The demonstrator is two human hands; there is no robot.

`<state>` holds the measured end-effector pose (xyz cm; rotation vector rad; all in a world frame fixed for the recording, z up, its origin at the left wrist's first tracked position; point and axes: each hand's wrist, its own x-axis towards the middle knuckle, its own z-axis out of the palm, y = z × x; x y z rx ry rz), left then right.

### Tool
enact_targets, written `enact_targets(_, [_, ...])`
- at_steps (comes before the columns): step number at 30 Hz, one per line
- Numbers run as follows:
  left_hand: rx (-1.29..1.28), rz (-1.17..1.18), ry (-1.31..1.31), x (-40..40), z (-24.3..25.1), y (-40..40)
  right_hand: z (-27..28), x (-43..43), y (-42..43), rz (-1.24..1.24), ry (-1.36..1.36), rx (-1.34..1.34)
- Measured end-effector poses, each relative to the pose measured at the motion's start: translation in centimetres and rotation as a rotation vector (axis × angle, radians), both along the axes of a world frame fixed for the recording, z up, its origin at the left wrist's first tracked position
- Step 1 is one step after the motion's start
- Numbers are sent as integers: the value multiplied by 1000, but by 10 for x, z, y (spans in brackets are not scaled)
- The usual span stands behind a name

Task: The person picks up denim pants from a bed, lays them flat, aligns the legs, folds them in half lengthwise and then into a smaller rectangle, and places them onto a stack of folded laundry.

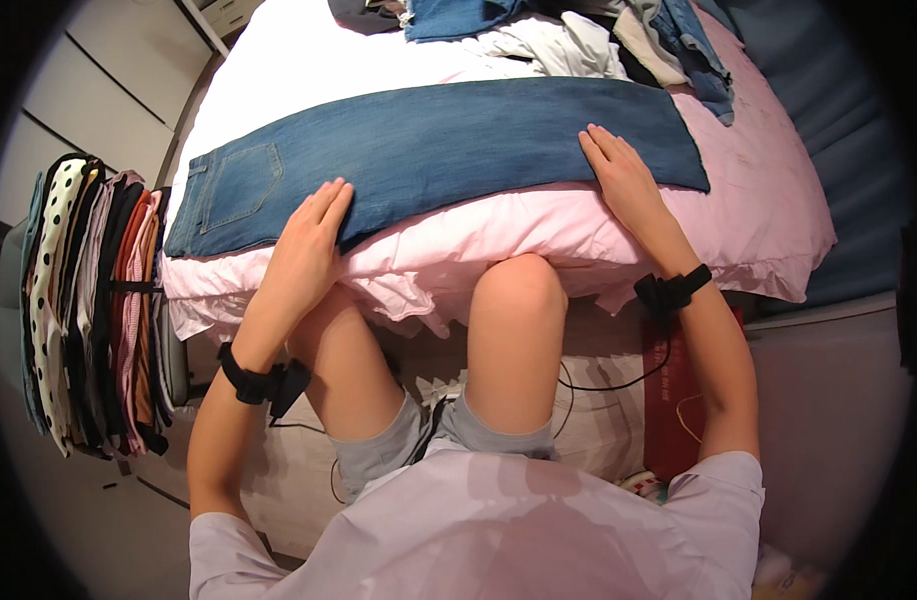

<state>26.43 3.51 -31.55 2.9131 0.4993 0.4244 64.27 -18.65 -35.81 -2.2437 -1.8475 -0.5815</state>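
Note:
Blue denim jeans (pixel 443 142), folded lengthwise, lie flat across the near side of a bed with a pink cover (pixel 496 225). Their waistband and a stitched back pocket (pixel 242 187) are at the left; the leg hems are at the right. My left hand (pixel 316 225) rests palm down on the near edge of the jeans, just right of the pocket. Towards the hem end, my right hand (pixel 614 169) lies flat on the denim with its fingers pointing away from me. Neither hand grips anything, and both palms are hidden.
A heap of clothes, with a white garment (pixel 556 49) and blue denim (pixel 458 19), lies farther back on the bed. Several garments hang over a chair (pixel 91 300) at the left. Below the bed's right side stands a red bag or box (pixel 672 397). A black cable (pixel 616 388) crosses near my knees.

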Motion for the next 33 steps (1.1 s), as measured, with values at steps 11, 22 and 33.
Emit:
enact_targets(11, [259,67,434,5,3,-17,-6,80,-52,-221,-114,-58])
enact_targets(22, [-374,-394,268,-19,43,-16,88,49,-57,-504,142,-675])
enact_targets(33, [73,-168,-17,54,-39,-18,37,-139,94,401,173,-302])
